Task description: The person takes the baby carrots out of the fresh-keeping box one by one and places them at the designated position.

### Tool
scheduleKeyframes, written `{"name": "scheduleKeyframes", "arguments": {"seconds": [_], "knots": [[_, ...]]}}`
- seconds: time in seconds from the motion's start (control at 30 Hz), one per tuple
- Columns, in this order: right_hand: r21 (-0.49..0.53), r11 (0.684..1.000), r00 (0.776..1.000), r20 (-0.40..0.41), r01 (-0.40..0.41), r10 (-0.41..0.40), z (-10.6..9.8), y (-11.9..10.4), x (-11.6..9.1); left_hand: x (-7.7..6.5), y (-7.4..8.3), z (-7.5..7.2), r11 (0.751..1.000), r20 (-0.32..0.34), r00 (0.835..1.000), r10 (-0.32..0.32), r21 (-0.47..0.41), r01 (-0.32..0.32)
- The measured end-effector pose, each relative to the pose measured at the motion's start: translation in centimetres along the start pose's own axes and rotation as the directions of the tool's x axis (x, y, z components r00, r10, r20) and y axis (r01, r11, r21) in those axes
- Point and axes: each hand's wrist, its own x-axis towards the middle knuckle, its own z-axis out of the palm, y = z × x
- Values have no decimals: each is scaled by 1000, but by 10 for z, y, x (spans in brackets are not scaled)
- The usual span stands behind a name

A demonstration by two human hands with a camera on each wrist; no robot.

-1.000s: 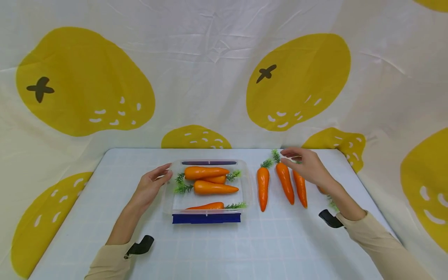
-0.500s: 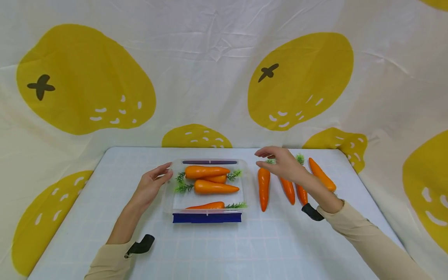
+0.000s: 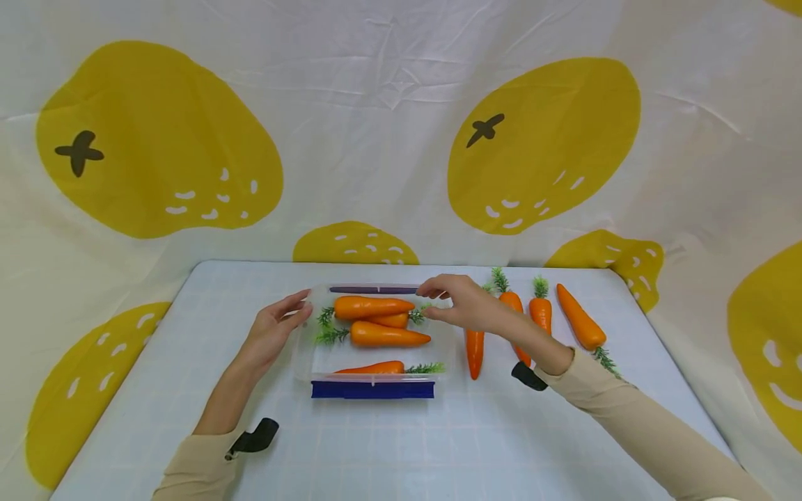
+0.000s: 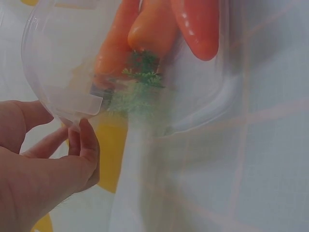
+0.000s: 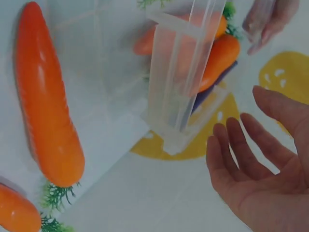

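Note:
A clear plastic food container [image 3: 374, 357] with blue side latches [image 3: 372, 390] stands on the table. Several orange carrots [image 3: 388, 335] with green tops lie inside it, one partly under the others. My left hand [image 3: 271, 337] holds the container's left rim; in the left wrist view its thumb and fingers [image 4: 88, 140] pinch the rim at a corner. Over the container's right rear edge hovers my right hand [image 3: 462, 300], fingers loosely bent and nothing in them. In the right wrist view that hand [image 5: 270, 169] is beside the container wall.
Right of the container, several more carrots lie on the table: one nearest carrot [image 3: 475, 355] partly under my right hand, a slanted carrot [image 3: 579, 319] farthest right. Behind the white table [image 3: 376, 452] hangs a cloth [image 3: 388, 174] printed with yellow fruit.
My right hand has moved left from above the loose carrots to the container's right edge, uncovering the farthest-right carrot. The left hand and container have stayed put.

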Motion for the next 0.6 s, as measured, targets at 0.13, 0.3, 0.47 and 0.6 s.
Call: {"name": "scheduleKeyframes", "arguments": {"seconds": [0.13, 0.3, 0.47, 0.6], "knots": [[29, 999, 997, 76, 16, -18, 12, -1, 8, 0, 0, 0, 1000, -2, 1000, 1, 5, -1], [42, 997, 990, 129, 61, -66, 26, 0, 16, 1, 0, 0, 1000, -2, 1000, 14, 6, -14], [49, 995, 978, 186, 85, -93, 38, -2, 20, 2, -2, 0, 1000, -6, 1000, 16, -6, -16], [62, 996, 967, 243, 66, -79, 48, -5, 20, 1, -2, 0, 1000, -12, 1000, 14, -12, -14]]}}
